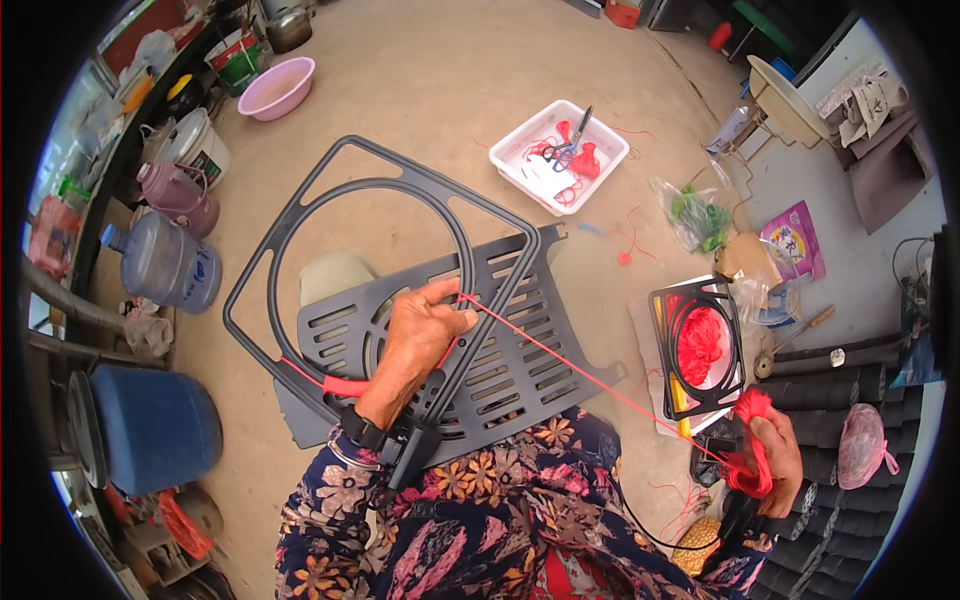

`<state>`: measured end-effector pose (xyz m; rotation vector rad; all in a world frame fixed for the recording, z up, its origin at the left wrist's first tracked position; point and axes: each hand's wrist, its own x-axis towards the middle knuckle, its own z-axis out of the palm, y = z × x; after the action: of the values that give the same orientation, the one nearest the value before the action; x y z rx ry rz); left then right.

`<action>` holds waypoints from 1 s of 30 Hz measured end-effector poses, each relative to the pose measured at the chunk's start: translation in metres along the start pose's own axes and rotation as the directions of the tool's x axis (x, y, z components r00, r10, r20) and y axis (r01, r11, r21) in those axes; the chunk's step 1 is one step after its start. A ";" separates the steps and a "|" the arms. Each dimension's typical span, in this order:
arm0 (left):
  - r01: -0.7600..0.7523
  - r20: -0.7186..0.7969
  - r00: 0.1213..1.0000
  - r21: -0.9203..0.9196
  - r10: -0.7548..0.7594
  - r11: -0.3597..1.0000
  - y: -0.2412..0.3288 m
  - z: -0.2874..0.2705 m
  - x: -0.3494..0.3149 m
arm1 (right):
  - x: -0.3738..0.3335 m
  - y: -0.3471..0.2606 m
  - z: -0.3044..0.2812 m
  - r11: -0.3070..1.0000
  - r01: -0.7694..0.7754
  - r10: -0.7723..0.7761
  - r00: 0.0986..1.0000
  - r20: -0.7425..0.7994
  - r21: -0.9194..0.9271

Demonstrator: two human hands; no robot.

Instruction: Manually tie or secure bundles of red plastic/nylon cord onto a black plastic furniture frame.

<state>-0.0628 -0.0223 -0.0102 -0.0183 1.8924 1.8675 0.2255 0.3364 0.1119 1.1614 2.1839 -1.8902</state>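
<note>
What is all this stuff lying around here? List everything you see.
frame: 1, black, held at centre
slatted panel: 1, black, under the frame
cord: 1, red, stretched between both hands
tray: 1, white, holds scissors and red scraps, top centre
basin: 1, pink, top left
water jug: 1, blue, left
barrel: 1, blue, lower left
small frame: 1, black with red weaving, right
left hand: grip on frame and cord
right hand: grip on red cord bundle

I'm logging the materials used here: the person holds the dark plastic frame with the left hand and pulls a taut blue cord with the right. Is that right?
Not quite. In the head view the cord is red, not blue. The left hand does hold the dark plastic frame, and the right hand pulls the cord taut.
</note>
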 end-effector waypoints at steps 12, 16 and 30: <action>-0.015 0.080 0.997 0.048 0.011 0.999 -0.013 0.010 -0.013 | 0.051 -0.060 0.162 0.965 0.208 -0.259 0.858 0.444 0.160; -0.092 0.121 0.990 0.172 0.072 0.981 -0.024 0.015 -0.023 | 0.106 -0.073 0.225 0.561 0.676 -0.579 0.733 0.356 -0.479; -0.204 0.072 0.977 0.581 0.200 0.788 -0.007 0.014 -0.036 | 0.111 -0.057 0.265 0.297 0.848 -0.698 0.506 0.507 -0.439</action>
<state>-0.0241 -0.0204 -0.0036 0.4103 2.4699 1.3100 -0.0006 0.1647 0.0377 -0.3768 3.1304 -0.9674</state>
